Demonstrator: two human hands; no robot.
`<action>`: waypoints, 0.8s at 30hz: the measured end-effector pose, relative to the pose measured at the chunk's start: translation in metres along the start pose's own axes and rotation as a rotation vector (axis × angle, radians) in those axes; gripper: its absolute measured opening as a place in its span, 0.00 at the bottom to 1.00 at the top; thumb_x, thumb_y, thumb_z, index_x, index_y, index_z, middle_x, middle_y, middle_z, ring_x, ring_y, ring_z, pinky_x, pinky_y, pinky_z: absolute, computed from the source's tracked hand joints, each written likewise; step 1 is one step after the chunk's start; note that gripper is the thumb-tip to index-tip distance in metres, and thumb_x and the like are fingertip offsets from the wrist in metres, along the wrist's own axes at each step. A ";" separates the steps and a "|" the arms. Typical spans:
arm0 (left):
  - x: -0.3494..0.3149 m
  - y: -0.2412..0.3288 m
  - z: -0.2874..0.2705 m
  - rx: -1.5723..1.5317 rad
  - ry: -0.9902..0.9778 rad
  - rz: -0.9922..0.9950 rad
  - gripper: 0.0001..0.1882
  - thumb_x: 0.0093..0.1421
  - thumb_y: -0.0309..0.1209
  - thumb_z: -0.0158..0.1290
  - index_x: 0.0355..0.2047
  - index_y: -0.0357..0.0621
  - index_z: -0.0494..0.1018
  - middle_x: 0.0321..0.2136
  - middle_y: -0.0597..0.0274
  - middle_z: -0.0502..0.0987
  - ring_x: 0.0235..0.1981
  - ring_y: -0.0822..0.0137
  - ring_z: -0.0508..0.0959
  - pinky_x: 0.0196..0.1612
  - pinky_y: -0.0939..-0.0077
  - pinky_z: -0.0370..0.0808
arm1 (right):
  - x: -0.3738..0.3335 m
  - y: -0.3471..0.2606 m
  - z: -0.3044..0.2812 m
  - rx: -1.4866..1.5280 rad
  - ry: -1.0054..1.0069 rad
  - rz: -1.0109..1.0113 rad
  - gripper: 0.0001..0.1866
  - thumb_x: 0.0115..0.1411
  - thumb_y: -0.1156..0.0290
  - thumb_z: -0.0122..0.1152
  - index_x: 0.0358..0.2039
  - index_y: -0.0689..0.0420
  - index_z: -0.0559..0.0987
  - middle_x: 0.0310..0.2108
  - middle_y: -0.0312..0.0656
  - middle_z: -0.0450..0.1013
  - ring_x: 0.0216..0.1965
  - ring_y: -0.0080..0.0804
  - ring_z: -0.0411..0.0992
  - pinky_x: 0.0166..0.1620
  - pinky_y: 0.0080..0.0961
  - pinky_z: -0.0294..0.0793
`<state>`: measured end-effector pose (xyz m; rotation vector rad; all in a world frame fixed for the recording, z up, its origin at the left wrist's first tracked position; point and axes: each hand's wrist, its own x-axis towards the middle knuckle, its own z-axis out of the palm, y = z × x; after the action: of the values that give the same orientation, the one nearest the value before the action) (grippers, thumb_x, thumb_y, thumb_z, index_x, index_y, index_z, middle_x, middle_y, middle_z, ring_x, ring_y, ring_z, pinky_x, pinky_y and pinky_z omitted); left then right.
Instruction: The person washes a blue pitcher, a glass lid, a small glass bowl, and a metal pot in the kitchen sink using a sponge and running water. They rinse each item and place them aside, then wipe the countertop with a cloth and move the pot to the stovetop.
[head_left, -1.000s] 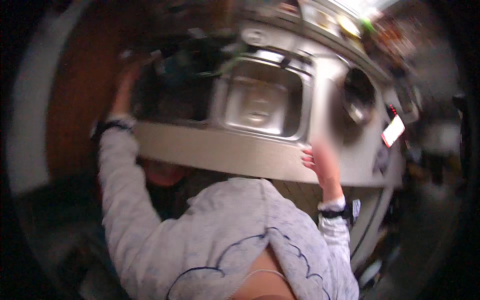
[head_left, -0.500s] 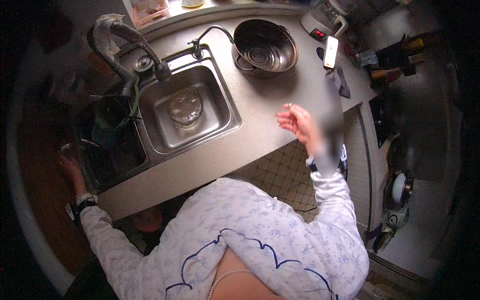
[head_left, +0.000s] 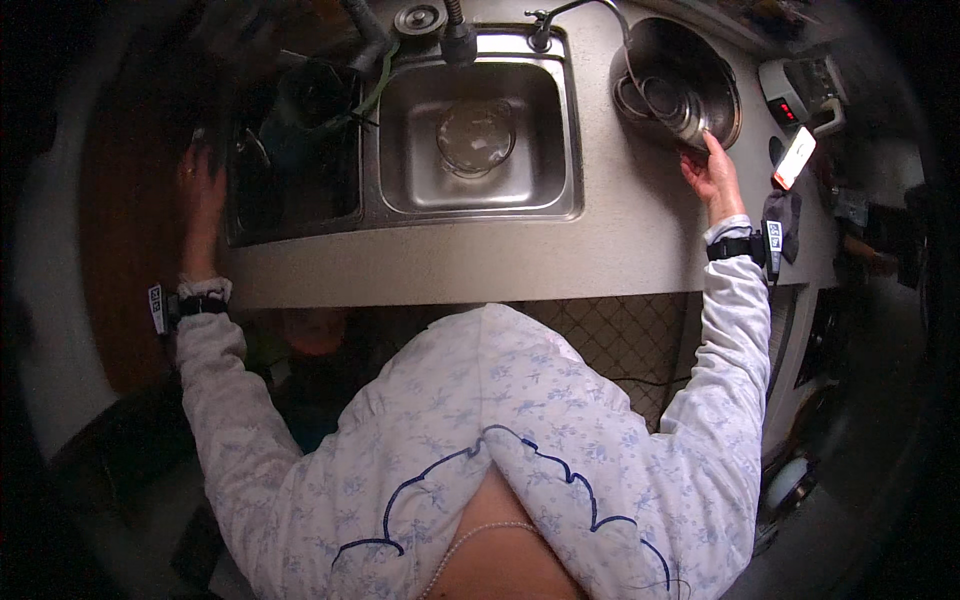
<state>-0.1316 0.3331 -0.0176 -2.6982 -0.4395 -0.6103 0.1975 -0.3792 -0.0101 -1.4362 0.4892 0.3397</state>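
The pot [head_left: 655, 50] stands on the counter [head_left: 450, 268], right of the sink [head_left: 475, 190] and toward the counter's back edge, short of its right end; its dark, round mouth faces up, showing the shiny metal bottom inside; being round it has no plain long axis, but the line through its two loop handles runs roughly left to right, rising a little toward the back right. The slim tap [head_left: 541, 38], at the sink's back right corner, points its curved spout rightward over the pot.

The right hand [head_left: 712, 178] is at the pot's near rim, about half open, thumb reaching away from the body and fingers loosely bent; it looks to be touching the rim, though I cannot tell whether it has hold of it. The left hand [head_left: 203, 185] is in shadow by the left edge of the dark basin [head_left: 300, 215]; how far open it is, and whether it holds anything, I cannot tell.

A clear glass bowl [head_left: 476, 137] sits in the sink; near the counter's back right corner stands a white appliance [head_left: 800, 80] with red lights; nearer the front, along the right edge, are a lit phone [head_left: 795, 158] and a dark cloth [head_left: 783, 222].
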 end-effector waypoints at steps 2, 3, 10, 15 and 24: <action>0.008 0.047 -0.035 -0.171 0.002 0.022 0.22 0.55 0.35 0.52 0.50 0.44 0.66 0.51 0.51 0.66 0.51 0.52 0.67 0.51 0.61 0.66 | 0.000 -0.002 0.002 -0.014 0.005 0.019 0.18 0.57 0.55 0.53 0.41 0.54 0.72 0.30 0.43 0.73 0.27 0.32 0.72 0.25 0.26 0.75; 0.011 0.076 -0.048 -0.279 0.001 0.052 0.23 0.55 0.35 0.53 0.50 0.44 0.66 0.50 0.52 0.68 0.49 0.54 0.69 0.50 0.64 0.68 | -0.002 -0.003 0.004 -0.043 0.040 0.010 0.17 0.57 0.55 0.53 0.41 0.53 0.72 0.31 0.43 0.73 0.28 0.32 0.72 0.27 0.28 0.75; 0.058 0.290 -0.003 -1.031 -0.983 -0.356 0.33 0.59 0.41 0.50 0.59 0.39 0.52 0.55 0.53 0.63 0.56 0.58 0.64 0.55 0.65 0.62 | -0.027 0.005 0.015 0.170 -0.014 -0.078 0.26 0.57 0.49 0.51 0.49 0.53 0.66 0.39 0.45 0.70 0.32 0.42 0.72 0.33 0.42 0.74; 0.046 0.333 0.139 -1.540 -0.802 -0.084 0.22 0.56 0.39 0.51 0.46 0.37 0.68 0.41 0.55 0.73 0.40 0.67 0.72 0.42 0.72 0.68 | -0.044 0.035 0.007 0.072 -0.072 -0.016 0.29 0.61 0.51 0.44 0.55 0.57 0.53 0.32 0.52 0.73 0.22 0.34 0.73 0.24 0.27 0.75; -0.012 0.372 0.354 -1.669 -1.533 -0.691 0.13 0.56 0.39 0.47 0.35 0.43 0.71 0.28 0.59 0.75 0.27 0.61 0.73 0.32 0.69 0.71 | -0.053 0.154 -0.087 0.097 -0.106 0.106 0.16 0.62 0.67 0.42 0.48 0.61 0.64 0.31 0.47 0.73 0.22 0.23 0.71 0.28 0.19 0.74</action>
<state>0.1203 0.1353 -0.4184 -3.6947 -1.8373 2.2712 0.0643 -0.4448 -0.1199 -1.2944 0.4900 0.4692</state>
